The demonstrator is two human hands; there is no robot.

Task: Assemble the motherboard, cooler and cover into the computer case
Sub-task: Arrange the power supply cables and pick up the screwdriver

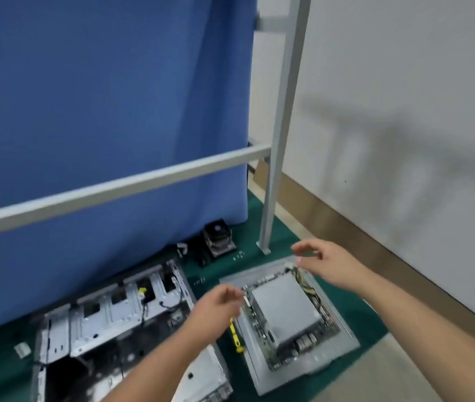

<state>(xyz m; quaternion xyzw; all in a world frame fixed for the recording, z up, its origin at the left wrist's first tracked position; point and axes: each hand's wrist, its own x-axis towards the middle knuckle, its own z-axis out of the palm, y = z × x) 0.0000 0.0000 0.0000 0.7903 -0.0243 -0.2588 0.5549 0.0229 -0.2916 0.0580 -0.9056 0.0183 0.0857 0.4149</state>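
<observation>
The open computer case (108, 317) lies on the green mat at lower left, its metal bays facing up. To its right, the motherboard (262, 323) with a grey box on top rests on the flat grey cover panel (343, 340). The black cooler (219, 237) stands further back by the blue curtain. My left hand (218, 303) hovers at the motherboard's left edge, fingers loosely curled and holding nothing. My right hand (323, 262) hovers over the board's far corner, fingers loosely bent and empty. Both hands look blurred.
A yellow-handled screwdriver (235, 338) lies between case and cover panel. Small screws (239, 255) are scattered near the cooler. A grey metal frame post (271, 221) stands behind the panel, with a horizontal bar (114, 190) across the blue curtain. A white wall runs along the right.
</observation>
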